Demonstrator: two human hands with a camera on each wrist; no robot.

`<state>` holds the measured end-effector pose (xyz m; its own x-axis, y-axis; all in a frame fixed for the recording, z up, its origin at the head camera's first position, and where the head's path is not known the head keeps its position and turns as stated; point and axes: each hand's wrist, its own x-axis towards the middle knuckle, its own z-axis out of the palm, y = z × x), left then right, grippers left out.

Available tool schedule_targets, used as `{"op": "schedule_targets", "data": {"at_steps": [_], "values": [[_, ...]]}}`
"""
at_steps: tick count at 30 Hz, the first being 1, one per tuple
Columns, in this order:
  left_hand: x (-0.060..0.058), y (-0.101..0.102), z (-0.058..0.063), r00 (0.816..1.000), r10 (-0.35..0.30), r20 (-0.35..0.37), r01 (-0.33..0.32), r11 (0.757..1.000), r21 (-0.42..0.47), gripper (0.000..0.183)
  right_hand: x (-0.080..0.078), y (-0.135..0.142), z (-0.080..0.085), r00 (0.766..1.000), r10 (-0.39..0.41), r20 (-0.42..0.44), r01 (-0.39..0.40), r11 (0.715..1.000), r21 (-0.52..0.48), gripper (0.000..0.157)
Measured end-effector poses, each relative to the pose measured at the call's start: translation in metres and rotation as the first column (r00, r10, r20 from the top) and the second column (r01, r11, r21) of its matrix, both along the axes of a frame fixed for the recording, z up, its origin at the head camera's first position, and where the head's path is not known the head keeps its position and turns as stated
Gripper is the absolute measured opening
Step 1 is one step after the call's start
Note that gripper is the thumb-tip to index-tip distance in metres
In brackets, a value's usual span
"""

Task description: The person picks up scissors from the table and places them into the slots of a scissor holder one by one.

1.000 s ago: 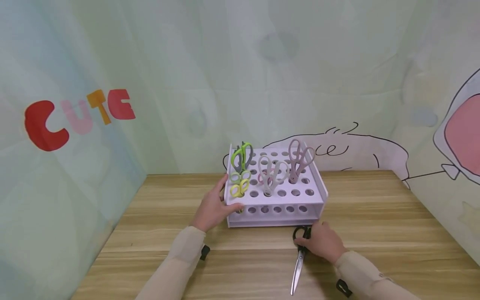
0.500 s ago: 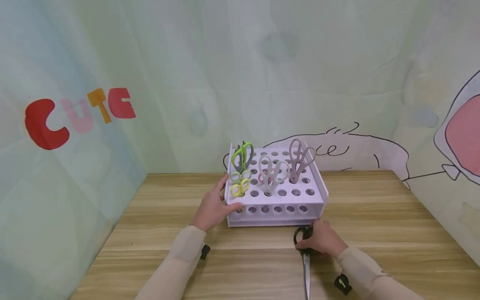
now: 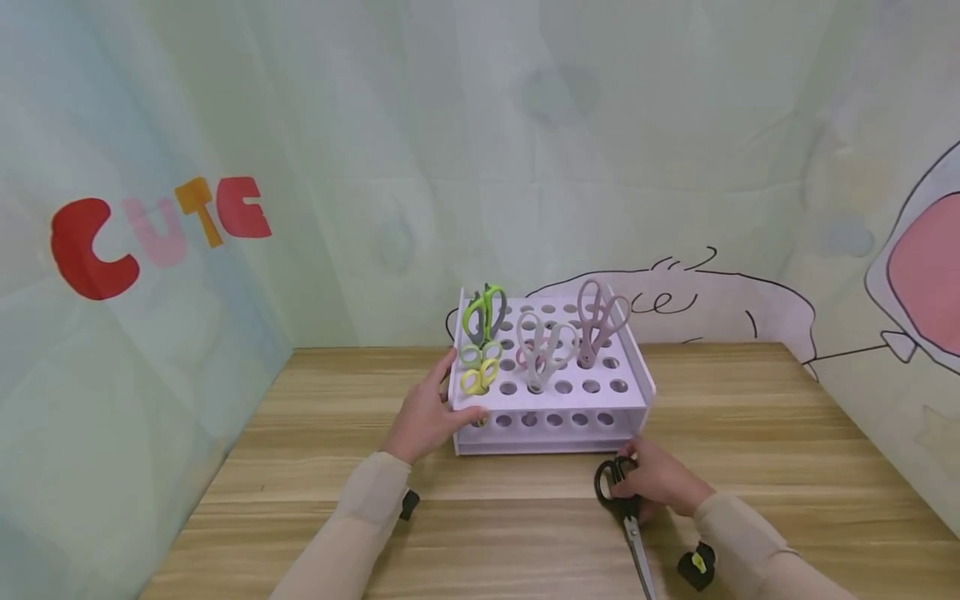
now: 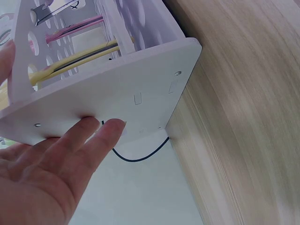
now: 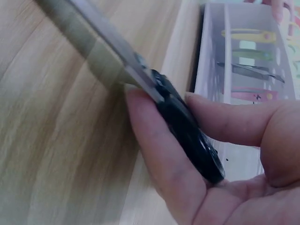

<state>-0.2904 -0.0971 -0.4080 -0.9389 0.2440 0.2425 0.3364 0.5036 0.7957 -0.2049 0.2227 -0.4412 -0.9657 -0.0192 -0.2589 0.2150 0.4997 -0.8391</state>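
A white two-tier rack with rows of round holes stands on the table. My left hand holds its left side, thumb at the front and fingers against the outer panel. In front of the rack's right corner, my right hand pinches black-handled scissors by the handle, with the blades pointing towards me. Thumb and fingers lie on opposite sides of the black handle in the right wrist view. White scissors and mauve scissors stand blade-down in holes.
Green-and-grey scissors and small yellow scissors stand along the rack's left column, with pale green ones between. Small pink scissors sit partly behind the white pair. A printed curtain hangs behind the wooden table.
My right hand has shifted slightly right with the black scissors, and the blade tips have swung from pointing left to pointing right. My left hand and the rack have stayed put.
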Motion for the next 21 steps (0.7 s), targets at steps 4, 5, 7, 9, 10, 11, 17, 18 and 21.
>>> {"op": "schedule_targets", "data": {"at_steps": [4, 5, 7, 9, 10, 11, 17, 18, 21], "values": [[0.000, 0.001, 0.000, 1.000, -0.003, -0.009, 0.003, 1.000, -0.004, 0.105, 0.002, 0.010, 0.003, 0.997, 0.057, 0.048, -0.050, 0.990, -0.136, 0.047], [0.000, 0.001, 0.000, 1.000, -0.003, -0.008, 0.003, 1.000, -0.003, 0.105, 0.003, 0.012, 0.004, 0.996, 0.070, 0.058, -0.060, 0.985, -0.163, 0.046], [0.000, 0.002, 0.000, 1.000, -0.002, -0.012, 0.002, 1.000, -0.005, 0.105, 0.003, 0.016, 0.008, 0.992, 0.109, 0.061, -0.095, 0.976, -0.196, 0.046], [0.000, 0.002, 0.000, 1.000, -0.005, -0.011, 0.005, 1.000, -0.004, 0.105, 0.003, 0.019, 0.011, 0.989, 0.134, 0.054, -0.120, 0.969, -0.217, 0.046], [0.000, 0.002, 0.000, 1.000, -0.003, -0.011, 0.003, 1.000, -0.007, 0.106, 0.003, 0.021, 0.012, 0.988, 0.149, 0.049, -0.135, 0.964, -0.228, 0.046], [0.000, 0.002, -0.001, 1.000, -0.002, -0.015, 0.001, 1.000, -0.011, 0.106, 0.003, 0.022, 0.014, 0.986, 0.162, 0.046, -0.146, 0.959, -0.244, 0.047], [0.000, 0.000, -0.002, 1.000, 0.005, -0.020, -0.006, 1.000, -0.009, 0.106, 0.003, 0.024, 0.024, 0.987, 0.161, 0.026, -0.146, 0.946, -0.289, 0.052], [0.000, 0.000, -0.003, 1.000, 0.003, -0.019, -0.004, 1.000, -0.005, 0.106, 0.002, 0.024, 0.026, 0.987, 0.157, 0.018, -0.145, 0.946, -0.290, 0.052], [0.000, 0.000, -0.003, 1.000, -0.005, -0.016, 0.005, 1.000, 0.011, 0.106, 0.002, 0.024, 0.033, 0.989, 0.151, -0.014, -0.148, 0.942, -0.303, 0.052]]}}
